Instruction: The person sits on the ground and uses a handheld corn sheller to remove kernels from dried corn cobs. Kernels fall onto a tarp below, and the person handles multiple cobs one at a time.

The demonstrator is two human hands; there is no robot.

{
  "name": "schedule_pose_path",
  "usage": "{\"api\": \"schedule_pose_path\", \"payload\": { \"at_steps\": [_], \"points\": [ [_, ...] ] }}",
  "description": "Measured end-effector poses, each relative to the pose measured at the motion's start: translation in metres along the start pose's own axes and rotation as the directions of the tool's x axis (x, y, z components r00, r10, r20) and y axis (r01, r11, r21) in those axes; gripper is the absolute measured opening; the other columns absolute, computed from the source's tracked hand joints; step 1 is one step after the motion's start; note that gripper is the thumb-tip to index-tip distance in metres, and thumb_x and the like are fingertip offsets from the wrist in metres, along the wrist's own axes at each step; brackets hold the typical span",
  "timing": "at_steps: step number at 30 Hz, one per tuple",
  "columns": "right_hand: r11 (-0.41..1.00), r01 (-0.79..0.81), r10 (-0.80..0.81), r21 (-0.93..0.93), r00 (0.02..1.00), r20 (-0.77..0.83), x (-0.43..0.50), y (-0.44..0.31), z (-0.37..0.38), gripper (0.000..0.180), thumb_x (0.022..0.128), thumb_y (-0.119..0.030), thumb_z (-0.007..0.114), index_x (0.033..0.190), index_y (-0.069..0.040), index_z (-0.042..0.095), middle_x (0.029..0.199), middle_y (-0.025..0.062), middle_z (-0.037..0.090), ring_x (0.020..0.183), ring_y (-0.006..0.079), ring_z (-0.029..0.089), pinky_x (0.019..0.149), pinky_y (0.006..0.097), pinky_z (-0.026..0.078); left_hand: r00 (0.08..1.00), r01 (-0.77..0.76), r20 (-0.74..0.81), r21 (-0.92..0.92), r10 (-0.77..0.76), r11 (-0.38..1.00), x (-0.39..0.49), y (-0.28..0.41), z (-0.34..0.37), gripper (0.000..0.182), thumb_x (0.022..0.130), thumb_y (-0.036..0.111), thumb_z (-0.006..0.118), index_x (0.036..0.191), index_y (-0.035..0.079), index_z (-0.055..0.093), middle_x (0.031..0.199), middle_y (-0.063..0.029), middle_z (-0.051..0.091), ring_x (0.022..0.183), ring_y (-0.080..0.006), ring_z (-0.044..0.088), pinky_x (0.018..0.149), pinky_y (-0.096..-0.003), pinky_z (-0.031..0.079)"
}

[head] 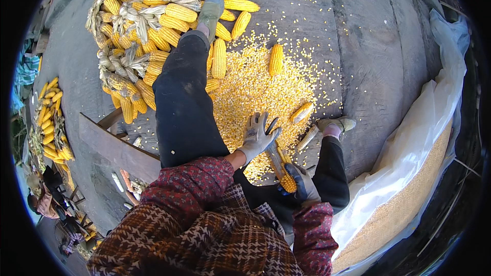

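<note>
My right hand [305, 184], in a grey and dark work glove, grips the lower end of a partly shelled corn cob [287, 181]. A dull grey-brown strip [274, 158] runs along the cob's upper part; whether it is bare cob or a separate piece, I cannot tell. My left hand [255, 138], in a pale glove with dark fingertips, has its fingers spread just above the cob's far end. Loose yellow corn kernels [245, 95] lie heaped on the ground beneath both hands. Near them rest a partly shelled ear [302, 112], a bare cob [308, 138] and a full ear [276, 60].
Braided ears of corn [157, 26] are piled at upper left, by my shoe [211, 11]. A wooden bench [119, 149] stands left, with stripped cobs [117, 182] beside it. Plastic sheeting [399, 145] borders grain [406, 207] at right. Another person [48, 199] is at far left.
</note>
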State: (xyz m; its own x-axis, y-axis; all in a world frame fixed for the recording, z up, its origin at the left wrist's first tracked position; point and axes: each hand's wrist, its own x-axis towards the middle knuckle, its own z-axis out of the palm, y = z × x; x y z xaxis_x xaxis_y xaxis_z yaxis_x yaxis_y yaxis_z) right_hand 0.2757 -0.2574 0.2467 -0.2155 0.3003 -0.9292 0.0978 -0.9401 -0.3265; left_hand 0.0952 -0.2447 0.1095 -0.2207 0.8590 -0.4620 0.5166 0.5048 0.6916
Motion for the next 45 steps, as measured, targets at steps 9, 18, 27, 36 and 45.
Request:
{"api": "schedule_pose_path", "payload": {
  "at_steps": [9, 18, 27, 36, 45],
  "points": [
    [0.962, 0.119, -0.092, -0.246, 0.989, 0.119, -0.021, -0.095, -0.036, 0.050, 0.085, -0.033, 0.066, 0.116, 0.004, 0.055, 0.090, 0.0104, 0.065, 0.068, 0.0139, 0.064, 0.058, 0.0239, 0.051, 0.625, -0.546, 0.598, -0.123, 0.501, 0.829, -0.025, 0.078, -0.053, 0.080, 0.067, 0.038, 0.075, 0.132, 0.006, 0.041, 0.120, -0.0175, 0.050, 0.113, -0.0325, 0.049, 0.095, -0.0408, 0.040],
    [0.801, 0.596, -0.599, 0.065, 0.799, 0.051, 0.053, -0.005, 0.016, 0.069, 0.077, -0.003, 0.071, 0.136, -0.002, 0.034, 0.121, 0.0081, 0.053, 0.104, 0.0160, 0.055, 0.088, 0.0291, 0.048, 0.897, 0.344, 0.424, -0.847, 0.126, 0.405, -0.025, 0.062, -0.027, 0.044, 0.083, 0.025, 0.070, 0.117, 0.003, 0.055, 0.104, -0.0023, 0.061, 0.092, -0.0090, 0.056, 0.082, -0.0251, 0.047],
    [0.848, 0.514, -0.508, 0.127, 0.858, -0.082, 0.025, 0.014, 0.046, 0.057, 0.071, 0.020, 0.060, 0.123, 0.002, 0.046, 0.103, 0.0126, 0.060, 0.083, 0.0188, 0.063, 0.071, 0.0315, 0.055, 0.909, 0.109, 0.337, -0.762, 0.247, 0.638, -0.012, 0.074, -0.085, 0.053, 0.095, 0.047, 0.041, 0.119, 0.000, 0.050, 0.116, -0.0076, 0.058, 0.107, -0.0165, 0.054, 0.098, -0.0295, 0.040],
    [0.851, 0.346, -0.404, 0.394, 0.912, 0.073, 0.023, 0.050, 0.038, 0.065, 0.072, 0.013, 0.062, 0.131, 0.002, 0.036, 0.109, 0.0182, 0.059, 0.093, 0.0278, 0.064, 0.079, 0.0353, 0.055, 0.701, 0.567, 0.606, -0.793, 0.375, 0.222, -0.017, 0.068, -0.080, 0.040, 0.092, 0.035, 0.053, 0.114, 0.002, 0.052, 0.106, -0.0110, 0.061, 0.099, -0.0252, 0.061, 0.088, -0.0377, 0.049],
    [0.702, 0.668, -0.706, -0.248, 0.699, -0.115, 0.032, 0.057, 0.065, 0.057, 0.069, 0.000, 0.076, 0.118, 0.003, 0.047, 0.096, 0.0106, 0.062, 0.084, 0.0175, 0.061, 0.075, 0.0304, 0.053, 0.926, 0.232, 0.366, -0.747, 0.095, 0.623, -0.028, 0.073, -0.068, 0.037, 0.079, 0.009, 0.071, 0.110, 0.003, 0.053, 0.091, -0.0054, 0.062, 0.083, -0.0162, 0.063, 0.077, -0.0300, 0.053]
  ]
}}
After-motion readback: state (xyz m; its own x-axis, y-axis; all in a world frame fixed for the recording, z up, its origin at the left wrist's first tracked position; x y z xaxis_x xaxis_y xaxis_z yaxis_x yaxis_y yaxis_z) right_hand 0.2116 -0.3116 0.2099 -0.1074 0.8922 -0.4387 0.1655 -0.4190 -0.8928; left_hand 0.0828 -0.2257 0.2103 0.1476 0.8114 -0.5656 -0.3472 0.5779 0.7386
